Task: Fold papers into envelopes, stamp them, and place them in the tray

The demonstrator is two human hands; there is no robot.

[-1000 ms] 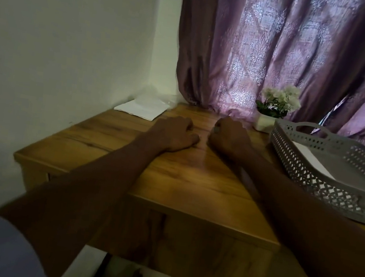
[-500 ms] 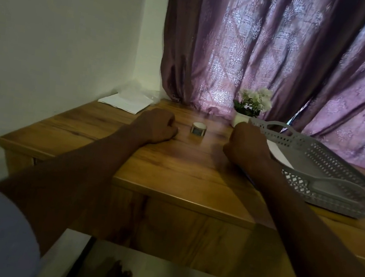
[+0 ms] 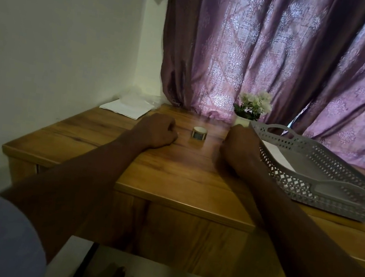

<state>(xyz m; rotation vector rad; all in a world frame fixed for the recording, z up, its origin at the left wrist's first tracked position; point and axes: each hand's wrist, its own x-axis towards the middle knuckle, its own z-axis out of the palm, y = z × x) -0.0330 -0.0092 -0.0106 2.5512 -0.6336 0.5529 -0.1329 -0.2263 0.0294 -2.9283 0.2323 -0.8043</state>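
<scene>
Two fists on the wooden desk (image 3: 171, 174), fingers curled under, gripping nothing: left hand (image 3: 156, 132) at 10 o'clock of centre, right hand (image 3: 239, 149) at 2 o'clock. Between them, apart from both, a small round stamp (image 3: 199, 133). White papers (image 3: 125, 108) far off at 10 o'clock (by the wall). Grey perforated tray (image 3: 317, 182) at 3 o'clock, just beside the right hand, holding a white envelope (image 3: 275, 152).

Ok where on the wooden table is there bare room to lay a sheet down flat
The bare near strip of the wooden table, between both forearms up to the small round stamp. Crowded: grey perforated tray right, white folded papers far-left corner, white flower pot behind.
</scene>
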